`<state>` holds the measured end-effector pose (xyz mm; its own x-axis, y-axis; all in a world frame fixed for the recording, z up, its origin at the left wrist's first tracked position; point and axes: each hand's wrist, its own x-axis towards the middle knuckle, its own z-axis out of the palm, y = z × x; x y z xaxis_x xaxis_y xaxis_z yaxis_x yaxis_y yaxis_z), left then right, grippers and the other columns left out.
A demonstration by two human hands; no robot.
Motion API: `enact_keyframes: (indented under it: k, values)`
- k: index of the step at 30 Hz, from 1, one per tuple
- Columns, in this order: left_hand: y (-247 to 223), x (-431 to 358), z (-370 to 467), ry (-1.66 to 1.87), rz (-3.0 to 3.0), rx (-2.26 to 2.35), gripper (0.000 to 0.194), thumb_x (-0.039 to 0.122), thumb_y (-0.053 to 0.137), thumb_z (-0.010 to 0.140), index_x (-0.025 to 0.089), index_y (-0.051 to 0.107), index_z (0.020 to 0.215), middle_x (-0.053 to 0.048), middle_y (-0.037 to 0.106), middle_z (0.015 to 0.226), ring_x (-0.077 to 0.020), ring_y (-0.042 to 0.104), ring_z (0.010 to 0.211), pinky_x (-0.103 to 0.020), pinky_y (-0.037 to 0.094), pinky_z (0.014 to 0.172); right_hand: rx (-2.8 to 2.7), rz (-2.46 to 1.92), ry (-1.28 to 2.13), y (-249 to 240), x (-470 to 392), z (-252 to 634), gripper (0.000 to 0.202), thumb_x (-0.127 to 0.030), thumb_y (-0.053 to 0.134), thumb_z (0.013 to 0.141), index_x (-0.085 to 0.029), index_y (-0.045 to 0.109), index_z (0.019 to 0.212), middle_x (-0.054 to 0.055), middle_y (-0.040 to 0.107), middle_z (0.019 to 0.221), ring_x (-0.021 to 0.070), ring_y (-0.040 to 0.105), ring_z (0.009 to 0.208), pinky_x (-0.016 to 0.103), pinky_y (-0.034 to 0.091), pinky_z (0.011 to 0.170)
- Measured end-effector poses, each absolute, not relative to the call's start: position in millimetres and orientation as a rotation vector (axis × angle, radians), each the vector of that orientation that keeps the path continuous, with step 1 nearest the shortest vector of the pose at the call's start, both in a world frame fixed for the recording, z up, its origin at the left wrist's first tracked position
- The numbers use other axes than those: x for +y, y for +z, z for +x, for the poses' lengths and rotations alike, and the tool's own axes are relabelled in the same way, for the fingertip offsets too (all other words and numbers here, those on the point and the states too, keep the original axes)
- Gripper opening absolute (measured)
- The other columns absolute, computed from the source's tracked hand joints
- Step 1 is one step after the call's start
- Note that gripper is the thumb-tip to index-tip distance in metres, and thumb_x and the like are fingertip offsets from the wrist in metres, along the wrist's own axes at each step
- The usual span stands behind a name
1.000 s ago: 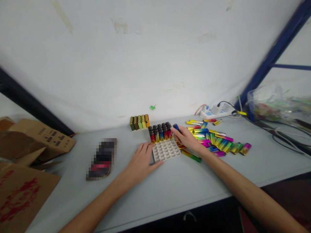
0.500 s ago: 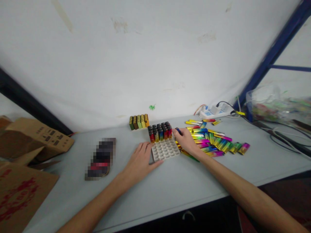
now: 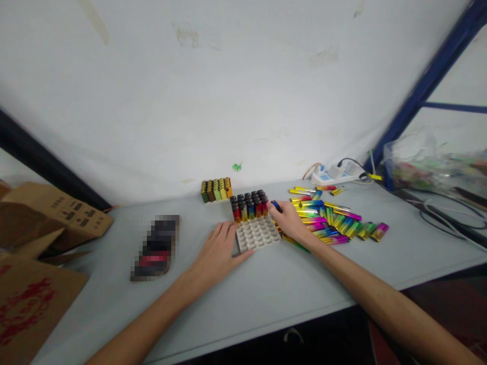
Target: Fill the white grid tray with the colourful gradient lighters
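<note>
A white tray (image 3: 258, 234) with rows of small pockets lies on the table. Lighters (image 3: 249, 208) with black tops and red, yellow and blue bodies stand upright in its far rows; the near pockets are bare. My left hand (image 3: 216, 248) holds the tray at its near left corner, fingers along the left side and thumb along the front edge. At the tray's right, my right hand (image 3: 287, 219) is closed on a dark blue lighter (image 3: 276, 206), mostly covered by the fingers. Just right of that hand spreads a pile of shiny rainbow-coloured lighter-shaped pieces (image 3: 335, 220).
A second block of green, brown and yellow lighters (image 3: 216, 190) stands against the wall. A white power strip (image 3: 335, 174) with cables sits at the back right. Cardboard boxes (image 3: 41, 299) are on the left, near a pixelated dark object (image 3: 155, 248).
My right hand and the lighter in it shift very little at the tray's right edge. My left hand stays on the tray. The whole view moves slightly.
</note>
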<state>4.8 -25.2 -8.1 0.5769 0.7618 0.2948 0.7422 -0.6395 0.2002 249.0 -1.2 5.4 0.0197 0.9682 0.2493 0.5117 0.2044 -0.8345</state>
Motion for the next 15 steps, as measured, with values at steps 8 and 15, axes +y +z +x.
enact_keyframes:
  k: [8,15]
  values:
    - [-3,-30,9,0.561,2.713,1.375,0.058,0.057,0.073,0.088,0.015,0.059,0.127,-0.013,0.065,0.122,-0.0326,0.059,0.117,-0.049,0.05,0.104,-2.02,-1.18,0.622,18,-12,252,0.032,-0.047,0.041,0.107,-0.019,0.053,0.118,0.004,0.064,0.096,0.0188,0.061,0.086,0.03,0.047,0.08]
    - [-2,-36,11,0.569,2.73,1.358,0.042,0.05,0.074,0.09,0.017,0.064,0.114,-0.012,0.067,0.117,-0.0306,0.063,0.114,-0.046,0.053,0.102,-2.112,-1.089,0.246,22,-15,235,0.028,-0.043,0.052,0.105,-0.019,0.065,0.105,0.008,0.069,0.091,0.021,0.065,0.086,0.031,0.049,0.08]
